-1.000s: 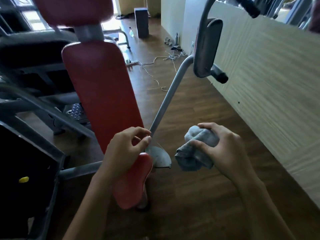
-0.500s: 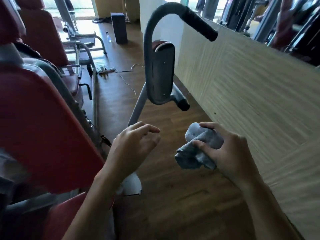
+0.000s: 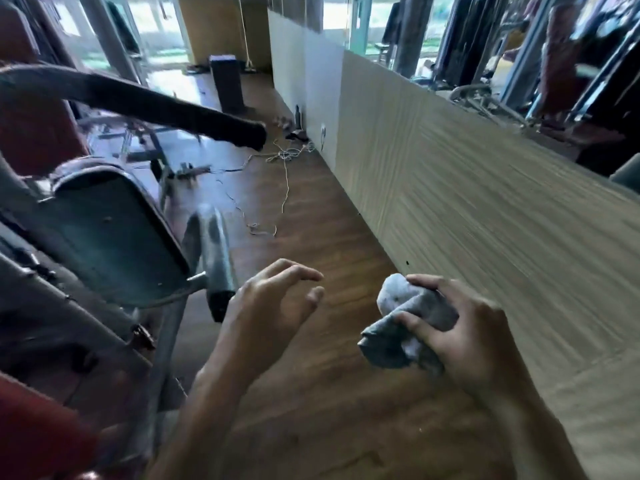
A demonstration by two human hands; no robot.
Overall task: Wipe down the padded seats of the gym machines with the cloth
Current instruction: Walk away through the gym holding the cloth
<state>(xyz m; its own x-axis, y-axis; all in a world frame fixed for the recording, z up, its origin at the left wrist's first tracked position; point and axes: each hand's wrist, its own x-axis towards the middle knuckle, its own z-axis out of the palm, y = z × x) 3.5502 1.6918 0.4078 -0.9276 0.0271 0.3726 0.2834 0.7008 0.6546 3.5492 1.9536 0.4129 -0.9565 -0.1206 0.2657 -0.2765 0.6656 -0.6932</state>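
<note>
My right hand (image 3: pixel 464 337) grips a bunched grey cloth (image 3: pixel 407 323) in mid-air over the wooden floor. My left hand (image 3: pixel 273 306) hovers beside it with loosely spread fingers, holding nothing. A red padded seat (image 3: pixel 38 441) shows at the bottom left corner, and a red backrest (image 3: pixel 31 129) stands at the far left. Between them sits the machine's dark side pad (image 3: pixel 104 233) with a black foam handle (image 3: pixel 138 105) above it. Neither hand touches the machine.
A pale wood-grain partition wall (image 3: pixel 485 220) runs along the right. Loose cables (image 3: pixel 277 168) lie on the brown floor ahead, and a dark box (image 3: pixel 227 83) stands further back. More gym machines (image 3: pixel 571 64) stand beyond the partition. The view is motion-blurred.
The view has swung right, away from the red backrest. My left hand has left the red pad and opened in mid-air. My right hand keeps holding the cloth.
</note>
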